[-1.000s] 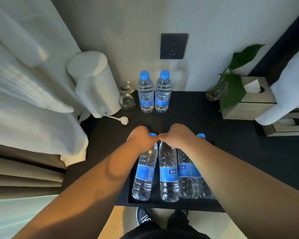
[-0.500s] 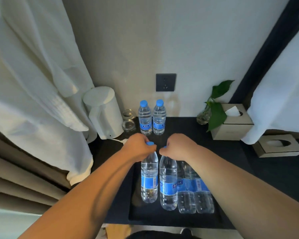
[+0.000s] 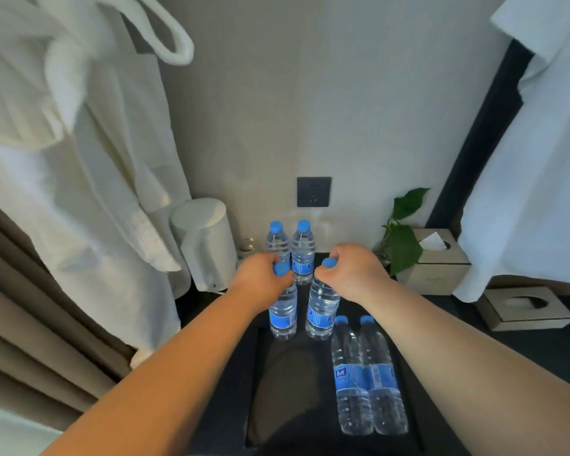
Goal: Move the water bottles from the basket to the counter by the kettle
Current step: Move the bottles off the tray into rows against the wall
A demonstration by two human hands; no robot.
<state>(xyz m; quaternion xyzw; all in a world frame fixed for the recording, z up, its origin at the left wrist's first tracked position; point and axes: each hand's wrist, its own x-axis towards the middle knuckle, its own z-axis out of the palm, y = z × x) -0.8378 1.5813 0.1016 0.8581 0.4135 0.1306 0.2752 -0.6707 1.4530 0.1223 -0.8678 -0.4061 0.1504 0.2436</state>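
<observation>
My left hand (image 3: 260, 279) grips the neck of a clear water bottle (image 3: 283, 319) with a blue cap and label. My right hand (image 3: 352, 269) grips a second such bottle (image 3: 321, 315) the same way. Both bottles hang upright just past the far edge of the black basket (image 3: 277, 383), between it and the kettle side of the counter. Two more bottles (image 3: 366, 380) stand in the basket's right part. Another pair (image 3: 292, 248) stands on the dark counter (image 3: 441, 324) by the wall, right of the white kettle (image 3: 206, 245).
A glass jar (image 3: 248, 245) sits between kettle and bottles. A plant (image 3: 402, 235) and two tissue boxes (image 3: 438, 261) stand at the right. White robes (image 3: 79, 159) hang at the left and right. A wall socket (image 3: 313, 191) is above the counter.
Both hands have lifted their bottles out of the basket and carried them forward towards the wall. The camera has tilted up.
</observation>
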